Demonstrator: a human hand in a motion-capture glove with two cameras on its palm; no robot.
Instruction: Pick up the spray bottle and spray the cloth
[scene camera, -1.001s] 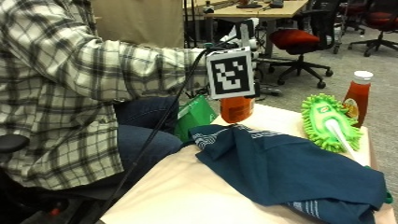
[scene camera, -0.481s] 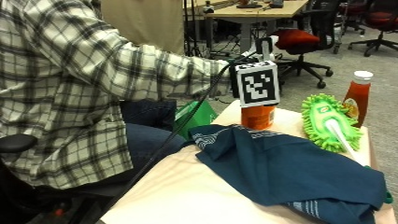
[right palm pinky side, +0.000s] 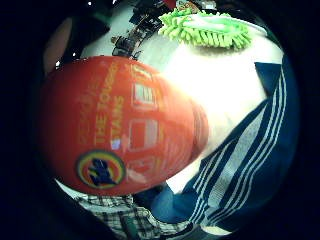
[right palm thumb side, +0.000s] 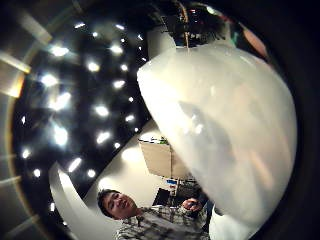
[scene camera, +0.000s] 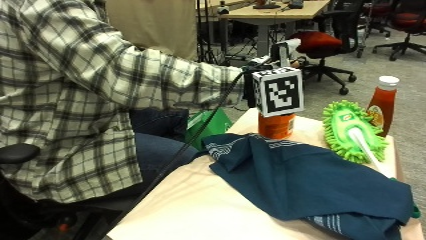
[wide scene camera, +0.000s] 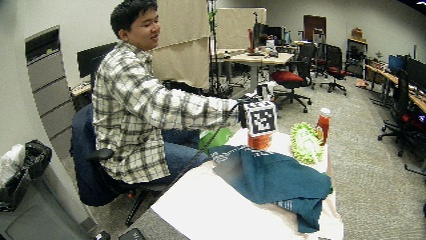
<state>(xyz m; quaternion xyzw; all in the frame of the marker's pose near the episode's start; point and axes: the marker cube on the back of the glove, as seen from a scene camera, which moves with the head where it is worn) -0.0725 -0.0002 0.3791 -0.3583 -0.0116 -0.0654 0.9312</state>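
The orange spray bottle (scene camera: 276, 126) stands upright on the far part of the counter (scene camera: 200, 205), just past the far edge of the dark blue cloth (scene camera: 313, 185). Its lower body shows below the marker on the glove, and its base seems to rest on the counter, though the cloth's edge hides the contact. In the little-finger palm view the bottle's orange label (right palm pinky side: 117, 130) fills much of the picture, so the palm is very close to it. The thumb-side view is taken up by a pale, rounded shape (right palm thumb side: 225, 130), probably the bottle's top.

The right hand (scene camera: 256, 90) is at the upper part of the bottle, but its fingers are hidden in every view, so whether they are apart or wrapped round the bottle cannot be told.

The step in hand looks like the pick-up: the hand is at the bottle, and the bottle does not look lifted yet. The next move would call for a secure hold with a finger on the trigger, a lift off the counter, then turning the nozzle toward the cloth, which lies spread nearer and to the right.

To the right of the bottle lie a green fuzzy duster (scene camera: 353, 132) and, beyond it, a red sauce bottle (scene camera: 383, 102), both clear of the hand
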